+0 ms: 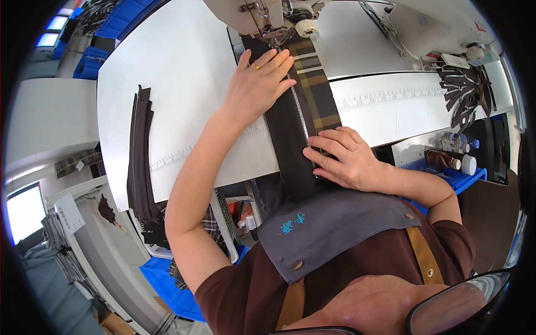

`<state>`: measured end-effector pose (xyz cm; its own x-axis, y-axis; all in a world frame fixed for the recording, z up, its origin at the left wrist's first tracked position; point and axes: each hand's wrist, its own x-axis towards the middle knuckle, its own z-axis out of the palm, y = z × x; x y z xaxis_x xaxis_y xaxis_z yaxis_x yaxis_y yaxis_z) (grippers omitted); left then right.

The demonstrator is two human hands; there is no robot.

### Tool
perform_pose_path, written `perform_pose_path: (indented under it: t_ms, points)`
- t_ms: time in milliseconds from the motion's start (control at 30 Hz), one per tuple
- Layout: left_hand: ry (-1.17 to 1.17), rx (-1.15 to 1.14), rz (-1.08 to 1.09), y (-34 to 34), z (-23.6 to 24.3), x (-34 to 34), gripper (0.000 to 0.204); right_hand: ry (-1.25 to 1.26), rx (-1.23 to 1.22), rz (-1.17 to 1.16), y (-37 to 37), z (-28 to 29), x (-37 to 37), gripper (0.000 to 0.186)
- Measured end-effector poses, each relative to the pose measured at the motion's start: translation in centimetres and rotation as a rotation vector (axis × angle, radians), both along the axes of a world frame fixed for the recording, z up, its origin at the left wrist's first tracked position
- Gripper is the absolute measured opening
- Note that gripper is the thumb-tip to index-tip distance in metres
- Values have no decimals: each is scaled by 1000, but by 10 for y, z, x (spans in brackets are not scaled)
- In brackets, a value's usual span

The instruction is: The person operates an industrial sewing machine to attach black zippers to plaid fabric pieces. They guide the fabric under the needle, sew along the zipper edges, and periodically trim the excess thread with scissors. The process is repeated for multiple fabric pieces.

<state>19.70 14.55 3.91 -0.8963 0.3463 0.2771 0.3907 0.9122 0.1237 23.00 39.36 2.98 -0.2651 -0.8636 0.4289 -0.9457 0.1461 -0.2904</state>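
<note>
Hands [255, 85] (loosely spread) touch cloth [286, 142].

White worktable [184, 72]; pale side table [53, 109]; bright panel [27, 215].

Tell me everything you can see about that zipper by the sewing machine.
The zipper shows silver, metal-looking teeth. It lies along dark cloth, with plaid cloth to its right, running down the picture from near the sewing machine. The left hand covers some of its upper part; the right hand, some of its lower part. Whether it is closed is hard to tell.
</note>
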Motion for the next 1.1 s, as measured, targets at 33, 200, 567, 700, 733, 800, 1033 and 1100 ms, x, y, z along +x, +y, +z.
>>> perform_pose_path:
  t_ms: [33,200,567,700,733,800,1033,1100]
  points:
    - [8,33,-1,-1,-4,0,40,-7,-5,2,0,-1,0,46]
    - [13,141,25,-2,-11,8,42,-15,-52,50,1,-6,-4,43]
    - [42,196,152,-13,-6,19,46,20,-63,116,0,-3,-7,37]
    - [6,195,134,-19,-2,14,49,13,-70,115,-3,-2,-8,37]
    - [3,194,132,-21,-1,12,49,-11,-69,121,-4,-1,-10,37]
    - [-4,193,124,-23,2,8,48,-58,-68,129,-6,1,-14,38]
    - [22,163,125,-27,-4,3,41,-94,-26,133,-10,6,-25,42]
    - [47,17,88,-25,-11,8,42,-121,-18,123,-15,9,-29,43]
